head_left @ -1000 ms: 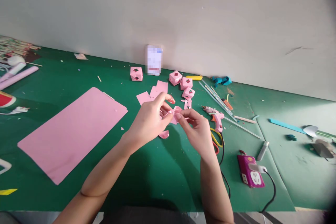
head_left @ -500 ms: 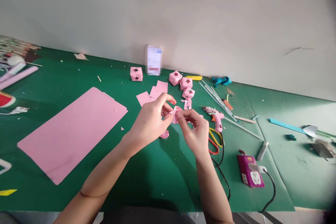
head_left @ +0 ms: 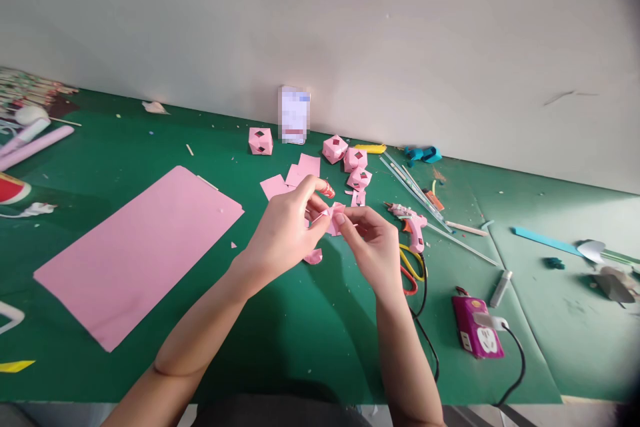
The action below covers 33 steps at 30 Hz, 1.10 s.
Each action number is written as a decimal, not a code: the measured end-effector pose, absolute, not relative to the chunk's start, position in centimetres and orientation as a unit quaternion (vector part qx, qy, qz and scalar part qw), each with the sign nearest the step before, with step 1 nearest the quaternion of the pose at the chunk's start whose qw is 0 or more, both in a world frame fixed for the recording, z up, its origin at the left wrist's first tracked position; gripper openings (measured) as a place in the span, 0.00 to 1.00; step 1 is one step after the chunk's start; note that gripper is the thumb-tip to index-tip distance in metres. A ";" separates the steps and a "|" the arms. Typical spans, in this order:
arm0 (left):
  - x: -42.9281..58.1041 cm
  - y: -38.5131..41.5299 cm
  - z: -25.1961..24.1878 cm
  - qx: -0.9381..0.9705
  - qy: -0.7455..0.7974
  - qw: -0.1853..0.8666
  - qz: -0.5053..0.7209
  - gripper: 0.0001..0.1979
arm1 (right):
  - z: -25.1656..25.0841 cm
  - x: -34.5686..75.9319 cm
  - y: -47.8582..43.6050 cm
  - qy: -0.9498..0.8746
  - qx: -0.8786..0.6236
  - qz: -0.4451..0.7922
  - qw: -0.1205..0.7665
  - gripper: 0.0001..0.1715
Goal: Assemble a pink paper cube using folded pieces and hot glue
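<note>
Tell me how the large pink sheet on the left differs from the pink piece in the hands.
The large pink sheet lies flat on the table; the pink piece is pinched by the left hand and right hand. The large pink sheet is far bigger than the pink piece. The sheet looks unfolded, the piece bent. Both are pink.

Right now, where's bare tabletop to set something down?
Best: green tabletop, nearside of the left hand and right hand, bordered by both forearms; only specks there. Narrower: between the large pink sheet and left forearm. Crowded: beyond the hands, pink boxes and pink squares; right of them, glue gun and clear sticks.
</note>
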<state>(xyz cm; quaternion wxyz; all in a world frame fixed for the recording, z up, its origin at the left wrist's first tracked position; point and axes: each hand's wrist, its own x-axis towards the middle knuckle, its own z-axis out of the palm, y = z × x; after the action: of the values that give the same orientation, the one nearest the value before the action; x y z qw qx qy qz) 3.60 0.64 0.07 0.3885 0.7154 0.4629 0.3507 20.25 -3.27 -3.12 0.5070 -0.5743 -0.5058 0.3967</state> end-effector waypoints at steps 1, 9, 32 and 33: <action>3.6 0.6 0.1 0.716 0.462 0.388 0.352 0.09 | -3.1 20.3 -3.3 -0.503 -0.573 0.400 0.509 0.14; 3.7 0.6 0.1 0.716 0.462 0.386 0.352 0.09 | -2.5 20.3 -3.5 -0.513 -0.587 0.377 0.501 0.12; 3.7 0.4 0.0 0.715 0.459 0.393 0.352 0.10 | -2.6 20.2 -3.8 -0.542 -0.601 0.334 0.484 0.13; 3.8 0.3 0.0 0.715 0.458 0.397 0.350 0.10 | -2.6 20.0 -3.8 -0.542 -0.601 0.332 0.485 0.12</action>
<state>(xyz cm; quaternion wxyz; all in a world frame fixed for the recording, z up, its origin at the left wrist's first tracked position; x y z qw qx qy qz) 3.76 0.34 -0.04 0.3966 0.7145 0.4578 0.3501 20.00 -3.77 -2.58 0.4848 -0.6007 -0.5418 0.3324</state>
